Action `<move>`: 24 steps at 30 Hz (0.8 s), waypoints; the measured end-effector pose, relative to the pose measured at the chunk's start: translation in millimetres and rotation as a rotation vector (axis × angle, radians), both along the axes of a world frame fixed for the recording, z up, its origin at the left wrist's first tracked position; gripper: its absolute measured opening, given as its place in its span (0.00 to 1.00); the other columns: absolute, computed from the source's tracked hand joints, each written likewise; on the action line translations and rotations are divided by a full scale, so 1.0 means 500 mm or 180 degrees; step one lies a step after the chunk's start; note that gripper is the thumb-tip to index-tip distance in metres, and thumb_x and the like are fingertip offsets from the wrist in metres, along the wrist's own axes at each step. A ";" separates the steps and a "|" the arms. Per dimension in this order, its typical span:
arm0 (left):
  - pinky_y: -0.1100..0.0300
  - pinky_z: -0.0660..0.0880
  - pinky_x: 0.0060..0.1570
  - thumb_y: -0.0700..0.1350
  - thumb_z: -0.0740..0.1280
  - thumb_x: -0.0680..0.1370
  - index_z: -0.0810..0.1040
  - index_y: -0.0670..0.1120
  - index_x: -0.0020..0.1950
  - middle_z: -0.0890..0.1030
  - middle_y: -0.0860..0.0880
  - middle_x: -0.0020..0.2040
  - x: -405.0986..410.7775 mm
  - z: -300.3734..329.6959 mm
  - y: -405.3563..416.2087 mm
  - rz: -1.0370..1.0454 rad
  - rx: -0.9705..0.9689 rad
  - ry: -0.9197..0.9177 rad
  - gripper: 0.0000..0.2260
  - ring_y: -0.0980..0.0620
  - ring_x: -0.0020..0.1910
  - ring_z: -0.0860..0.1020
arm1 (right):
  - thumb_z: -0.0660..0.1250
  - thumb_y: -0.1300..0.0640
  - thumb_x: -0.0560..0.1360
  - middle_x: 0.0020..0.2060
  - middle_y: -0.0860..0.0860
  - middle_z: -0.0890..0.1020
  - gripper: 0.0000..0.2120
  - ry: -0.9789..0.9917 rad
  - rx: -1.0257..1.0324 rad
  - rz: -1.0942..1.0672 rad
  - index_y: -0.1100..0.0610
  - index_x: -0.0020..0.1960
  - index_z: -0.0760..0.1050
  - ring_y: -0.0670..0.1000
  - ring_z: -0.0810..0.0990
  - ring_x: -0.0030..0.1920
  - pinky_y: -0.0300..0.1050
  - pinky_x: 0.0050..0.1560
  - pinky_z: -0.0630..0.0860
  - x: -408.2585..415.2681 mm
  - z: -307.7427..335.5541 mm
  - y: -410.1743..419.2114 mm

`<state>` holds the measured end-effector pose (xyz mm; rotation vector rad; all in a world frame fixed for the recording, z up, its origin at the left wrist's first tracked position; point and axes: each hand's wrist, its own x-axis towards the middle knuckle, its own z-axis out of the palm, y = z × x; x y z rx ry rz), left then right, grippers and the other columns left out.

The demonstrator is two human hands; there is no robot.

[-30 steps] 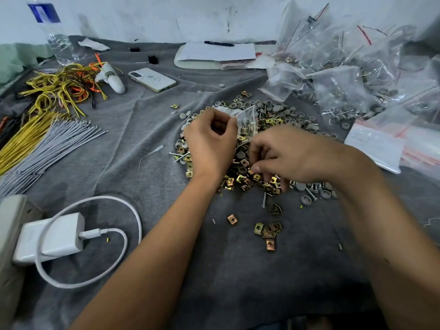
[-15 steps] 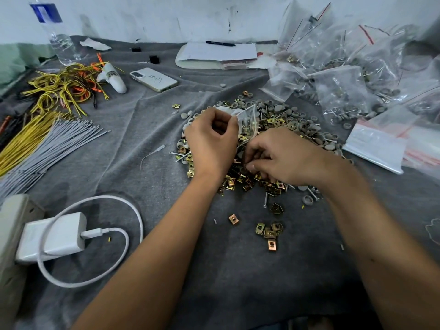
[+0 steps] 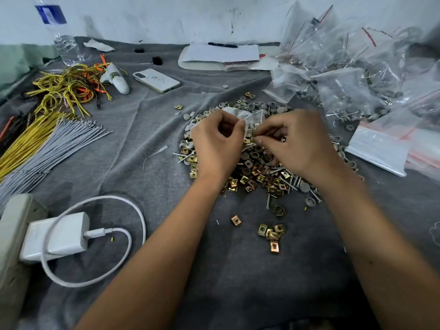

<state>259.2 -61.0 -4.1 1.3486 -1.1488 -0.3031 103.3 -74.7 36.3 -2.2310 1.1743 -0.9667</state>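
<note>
Bag [image 3: 256, 118], small, clear, crumpled, pinched by left hand [image 3: 215, 148]; right hand [image 3: 297, 144] pinches a small part [image 3: 253, 138].

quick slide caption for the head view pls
Left hand grips a small clear bag as the right hand pinches a part beside it, above a pile of clip nuts.

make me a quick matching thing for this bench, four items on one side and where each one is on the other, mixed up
Things:
1 phone
2 charger
3 pen
4 small bag

Places:
a on the paper pad at the back
b pinched in the left hand over the pile of metal parts
c plugged into the power strip, near left
d flat on the grey cloth, right of the yellow wires

Pairs: 1-d, 2-c, 3-a, 4-b
</note>
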 end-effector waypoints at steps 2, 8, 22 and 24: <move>0.64 0.75 0.33 0.41 0.75 0.77 0.82 0.44 0.40 0.81 0.54 0.33 0.000 -0.002 0.000 -0.0046 -0.0012 -0.0053 0.06 0.60 0.31 0.77 | 0.78 0.61 0.73 0.37 0.43 0.84 0.06 0.0139 -0.0160 -0.0167 0.52 0.49 0.87 0.37 0.81 0.32 0.26 0.33 0.74 0.007 0.003 -0.011; 0.60 0.77 0.33 0.40 0.75 0.77 0.82 0.44 0.40 0.82 0.52 0.33 0.000 -0.003 -0.001 -0.0053 -0.0036 -0.0041 0.06 0.59 0.31 0.77 | 0.80 0.59 0.72 0.38 0.43 0.84 0.09 0.0169 -0.0184 -0.0482 0.51 0.51 0.85 0.34 0.80 0.35 0.23 0.38 0.74 0.006 0.006 -0.026; 0.65 0.73 0.33 0.41 0.74 0.76 0.80 0.50 0.38 0.79 0.56 0.31 0.002 -0.010 -0.010 0.0101 -0.0083 0.0022 0.09 0.61 0.30 0.76 | 0.81 0.51 0.70 0.39 0.45 0.82 0.08 0.2108 0.0597 0.1183 0.46 0.46 0.85 0.44 0.80 0.40 0.43 0.44 0.77 0.018 0.007 0.006; 0.64 0.74 0.33 0.42 0.74 0.76 0.79 0.51 0.38 0.79 0.56 0.31 0.003 -0.012 -0.011 0.0109 -0.0105 -0.0013 0.09 0.60 0.30 0.77 | 0.79 0.51 0.72 0.39 0.44 0.82 0.06 0.2261 0.0545 0.1149 0.48 0.45 0.83 0.46 0.80 0.42 0.47 0.47 0.79 0.026 0.002 0.007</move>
